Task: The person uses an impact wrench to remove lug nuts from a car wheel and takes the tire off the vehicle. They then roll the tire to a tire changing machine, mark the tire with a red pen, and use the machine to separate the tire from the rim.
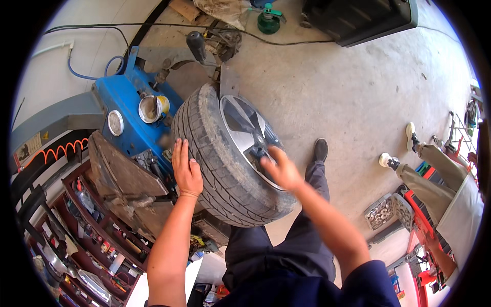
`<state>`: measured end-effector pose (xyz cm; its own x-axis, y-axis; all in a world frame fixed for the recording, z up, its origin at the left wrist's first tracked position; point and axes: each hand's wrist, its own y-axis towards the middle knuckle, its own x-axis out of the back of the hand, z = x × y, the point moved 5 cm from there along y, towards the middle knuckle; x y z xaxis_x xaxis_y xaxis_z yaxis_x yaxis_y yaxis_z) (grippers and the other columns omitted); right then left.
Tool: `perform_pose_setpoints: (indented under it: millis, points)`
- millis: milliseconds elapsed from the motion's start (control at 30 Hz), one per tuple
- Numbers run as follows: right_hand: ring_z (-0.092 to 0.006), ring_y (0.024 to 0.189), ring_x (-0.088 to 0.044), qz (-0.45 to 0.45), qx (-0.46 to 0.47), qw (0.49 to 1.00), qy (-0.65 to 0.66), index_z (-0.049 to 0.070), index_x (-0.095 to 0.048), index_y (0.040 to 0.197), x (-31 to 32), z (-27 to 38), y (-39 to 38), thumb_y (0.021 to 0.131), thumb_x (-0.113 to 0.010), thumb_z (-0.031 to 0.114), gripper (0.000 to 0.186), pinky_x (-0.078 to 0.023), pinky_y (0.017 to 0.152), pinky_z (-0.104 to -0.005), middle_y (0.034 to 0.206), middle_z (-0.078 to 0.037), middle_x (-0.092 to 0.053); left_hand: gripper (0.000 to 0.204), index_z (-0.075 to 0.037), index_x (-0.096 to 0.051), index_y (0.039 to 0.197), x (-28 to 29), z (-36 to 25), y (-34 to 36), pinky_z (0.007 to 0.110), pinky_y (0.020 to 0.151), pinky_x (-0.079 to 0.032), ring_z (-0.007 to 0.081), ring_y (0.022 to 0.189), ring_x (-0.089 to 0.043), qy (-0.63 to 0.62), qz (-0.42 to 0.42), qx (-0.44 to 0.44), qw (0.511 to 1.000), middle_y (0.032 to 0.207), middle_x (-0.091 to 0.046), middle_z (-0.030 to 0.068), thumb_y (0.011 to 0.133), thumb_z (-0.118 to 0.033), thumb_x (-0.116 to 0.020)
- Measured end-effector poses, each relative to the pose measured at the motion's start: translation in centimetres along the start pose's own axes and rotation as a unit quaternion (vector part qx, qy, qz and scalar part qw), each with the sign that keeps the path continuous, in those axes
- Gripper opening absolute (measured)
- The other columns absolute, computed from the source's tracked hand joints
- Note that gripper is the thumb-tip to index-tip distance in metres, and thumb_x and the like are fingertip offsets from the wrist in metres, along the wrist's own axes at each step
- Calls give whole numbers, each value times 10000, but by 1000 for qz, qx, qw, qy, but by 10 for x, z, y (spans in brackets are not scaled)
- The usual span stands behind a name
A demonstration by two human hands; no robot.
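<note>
A car wheel (pixel 263 134) with a spoked silver and dark rim stands in front of me, its worn black tyre (pixel 220 169) against a blue machine (pixel 120 94). On the tread lies my left hand (pixel 186 170), palm down with the fingers stretched out. My right hand (pixel 281 168) is at the outer face of the rim, close to the hub. Motion smears its fingers, and whether they grip the dark part by the hub cannot be made out.
Atop the machine sit a tub (pixel 154 108) and a round white lid (pixel 115 123). Shelves of tools (pixel 110 230) fill the lower left. Another person's legs (pixel 434 179) and a grey crate (pixel 381 212) of small metal parts are at right. A cable (pixel 286 43) crosses the floor.
</note>
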<state>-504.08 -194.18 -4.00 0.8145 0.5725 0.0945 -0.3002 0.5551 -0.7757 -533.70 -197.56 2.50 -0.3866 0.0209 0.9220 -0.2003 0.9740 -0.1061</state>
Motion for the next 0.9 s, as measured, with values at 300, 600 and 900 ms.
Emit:
perform_pose_setpoints:
  millis: [300,600,900]
  points:
    - [-394,1261,-521,-154,280,942,-102,-16,-506,1394,-52,-10,-77,826,-742,396,741,-409,1060,-465,1394,-219,-525,535,15,-472,1453,-1,5,0,473,1180,-279,434,1393,-402,-11,-2,2,1000,1509,-435,256,955,-171,-411]
    - [-383,1115,-549,-180,307,929,-104,-36,-514,1358,-51,1,-83,731,-820,398,822,-453,966,-452,1304,-194,-544,506,9,-488,1444,-1,7,-1,459,1178,-295,398,1410,-403,-37,-3,8,999,1525,-435,228,974,-156,-402]
    - [-377,1184,-561,-83,164,953,-240,-44,-548,1296,-61,28,-73,647,-858,594,961,-478,991,-441,1199,-204,-578,424,-8,-581,1330,9,18,-16,458,1118,-381,403,1314,-499,-75,-91,15,993,1407,-550,223,922,-123,-561]
